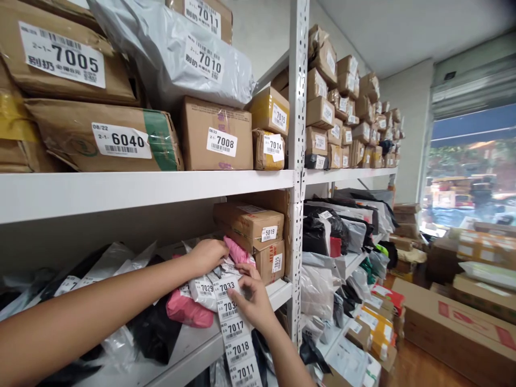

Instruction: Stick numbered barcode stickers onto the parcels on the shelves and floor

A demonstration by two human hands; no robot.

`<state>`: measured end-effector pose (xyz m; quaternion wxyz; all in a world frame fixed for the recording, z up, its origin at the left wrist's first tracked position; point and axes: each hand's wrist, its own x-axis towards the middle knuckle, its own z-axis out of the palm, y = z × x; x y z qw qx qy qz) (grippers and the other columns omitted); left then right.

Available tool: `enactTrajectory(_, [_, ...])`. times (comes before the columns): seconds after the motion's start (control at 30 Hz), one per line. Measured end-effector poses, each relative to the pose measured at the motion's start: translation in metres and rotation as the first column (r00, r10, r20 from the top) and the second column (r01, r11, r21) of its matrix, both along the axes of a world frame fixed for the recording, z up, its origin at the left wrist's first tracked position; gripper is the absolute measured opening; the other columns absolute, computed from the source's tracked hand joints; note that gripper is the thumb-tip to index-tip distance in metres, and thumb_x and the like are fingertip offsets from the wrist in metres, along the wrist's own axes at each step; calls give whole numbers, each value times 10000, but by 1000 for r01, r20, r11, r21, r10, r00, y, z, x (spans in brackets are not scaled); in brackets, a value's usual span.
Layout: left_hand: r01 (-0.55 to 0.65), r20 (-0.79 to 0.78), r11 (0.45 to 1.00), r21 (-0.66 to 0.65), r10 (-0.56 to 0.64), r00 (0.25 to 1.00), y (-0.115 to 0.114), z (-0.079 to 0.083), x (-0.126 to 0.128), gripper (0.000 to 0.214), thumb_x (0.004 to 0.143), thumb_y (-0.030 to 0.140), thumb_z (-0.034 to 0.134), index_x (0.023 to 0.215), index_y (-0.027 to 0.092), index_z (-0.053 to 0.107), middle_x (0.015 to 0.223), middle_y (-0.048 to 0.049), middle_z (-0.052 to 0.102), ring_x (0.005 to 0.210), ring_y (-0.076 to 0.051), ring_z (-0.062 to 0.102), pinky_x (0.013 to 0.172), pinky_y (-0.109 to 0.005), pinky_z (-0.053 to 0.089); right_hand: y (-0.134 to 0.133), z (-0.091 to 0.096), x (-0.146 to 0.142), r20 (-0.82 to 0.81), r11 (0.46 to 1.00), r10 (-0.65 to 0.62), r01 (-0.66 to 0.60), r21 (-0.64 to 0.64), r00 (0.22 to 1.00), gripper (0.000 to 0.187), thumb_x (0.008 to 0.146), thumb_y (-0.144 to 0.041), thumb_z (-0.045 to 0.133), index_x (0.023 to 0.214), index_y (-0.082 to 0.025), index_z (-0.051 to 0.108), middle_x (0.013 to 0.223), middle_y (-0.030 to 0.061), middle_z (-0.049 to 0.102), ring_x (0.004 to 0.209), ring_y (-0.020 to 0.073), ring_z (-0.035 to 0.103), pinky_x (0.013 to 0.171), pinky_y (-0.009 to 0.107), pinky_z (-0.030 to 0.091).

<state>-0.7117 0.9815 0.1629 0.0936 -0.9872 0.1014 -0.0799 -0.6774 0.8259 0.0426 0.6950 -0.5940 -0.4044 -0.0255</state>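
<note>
On the lower shelf, my left hand (207, 259) reaches across from the left, its fingers pinched at the edge of a bright pink plastic parcel (238, 252). My right hand (253, 295) is bent around the upper end of a long strip of white number labels (236, 329), thumb pressed on the label 7033. The strip hangs down over the shelf edge. Its lower labels read 7017, 7018 and 7011. Beneath the hands lie a white bag marked 7029 (205, 290) and a darker pink bag (189, 310). My fingers partly hide what they grip.
Labelled cartons stand on the upper white shelf (149, 188). A perforated upright post (297, 215) rises just right of my right hand. Two boxes (253, 223) are stacked behind the hands. Bagged parcels (155, 317) lie left; a large carton (455, 328) sits on the floor at right.
</note>
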Motion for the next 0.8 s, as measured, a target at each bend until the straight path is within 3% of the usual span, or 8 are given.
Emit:
enactTrajectory(0.1, [175, -4, 981, 87, -175, 984, 2, -7, -5, 231, 867, 171, 437, 772, 179, 647, 854, -71, 647, 822, -215, 584, 725, -313, 403, -6, -4, 1, -28, 997, 42, -44, -59, 999, 246, 686, -345, 698, 600, -196, 523, 1288, 139, 504, 1230, 249, 436, 1047, 421, 266])
enactTrajectory(0.2, [363, -6, 915, 177, -368, 930, 6, -10, -11, 227, 873, 211, 473, 727, 176, 643, 871, -97, 637, 964, -255, 529, 863, -375, 379, -14, -4, 4, -105, 980, 152, -164, -112, 983, 282, 679, -398, 706, 610, -194, 524, 1310, 151, 508, 1229, 267, 454, 1039, 424, 278])
enactTrajectory(0.3, [403, -65, 910, 95, -398, 915, 12, -9, -14, 234, 863, 213, 487, 710, 171, 659, 911, -100, 630, 939, -231, 528, 850, -357, 393, -14, 0, 6, -168, 975, 207, -217, -40, 964, 309, 695, -450, 683, 624, -194, 525, 1264, 160, 554, 1163, 267, 520, 986, 410, 344])
enactTrajectory(0.4, [343, -173, 907, -244, -389, 905, 21, -6, -13, 237, 854, 214, 472, 778, 186, 694, 915, -73, 631, 840, -162, 560, 784, -267, 428, -5, 4, 7, -157, 975, 220, -221, 8, 963, 301, 681, -436, 700, 621, -188, 540, 1239, 139, 569, 1152, 255, 524, 973, 378, 358])
enactTrajectory(0.53, [92, -237, 823, -560, -266, 935, 31, -6, -5, 166, 765, 242, 533, 711, 172, 674, 892, -44, 652, 860, -162, 575, 815, -241, 434, 11, 7, 16, -257, 976, 217, -212, 47, 942, 314, 683, -477, 669, 680, -194, 534, 840, 57, 659, 812, 202, 605, 734, 315, 453])
enactTrajectory(0.6, [-41, -266, 783, -621, -161, 951, 33, -9, 2, 254, 814, 289, 423, 750, 163, 634, 849, -31, 650, 840, -158, 576, 783, -239, 447, 18, 10, 23, -245, 985, 170, -171, 17, 954, 276, 715, -460, 621, 739, -193, 556, 727, 25, 636, 701, 179, 577, 656, 288, 439])
enactTrajectory(0.7, [-105, -253, 771, -628, -75, 965, 33, -11, 13, 381, 882, 393, 262, 902, 170, 570, 869, -20, 622, 831, -150, 559, 721, -233, 446, 24, 18, 27, -57, 991, -48, 41, -124, 997, 169, 776, -332, 524, 765, -185, 606, 747, 44, 643, 718, 188, 568, 693, 297, 419])
enactTrajectory(0.8, [-101, -265, 819, -565, -64, 962, 32, -10, 19, 307, 811, 459, 437, 840, 171, 540, 828, 4, 583, 778, -139, 520, 689, -217, 409, 30, 26, 26, 75, 957, -161, 174, -231, 984, 170, 773, -209, 479, 798, -184, 645, 792, 68, 667, 759, 203, 581, 743, 308, 404])
